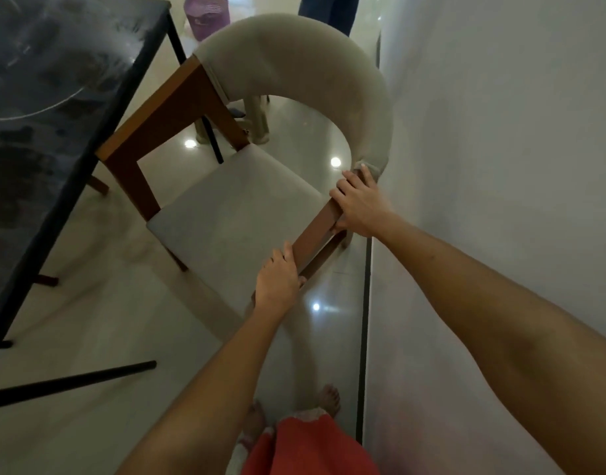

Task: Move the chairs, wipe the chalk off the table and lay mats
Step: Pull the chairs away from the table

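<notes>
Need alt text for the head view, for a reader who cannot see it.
Both hands, left hand and right hand, grip the wooden armrest of a cream-cushioned chair standing between a chalk-smeared dark table and a white wall.

Your left hand [276, 282] covers the near end of the chair's [226, 207] wooden armrest, and its fingers [289, 257] curl out of sight beneath it. Your right hand [361, 205] hides the joint between armrest and padded back. The worktop [48, 97] runs off the left and top edges, its chalk marks smeared beyond reading. The standing person [329, 10] is cut at the top edge.
</notes>
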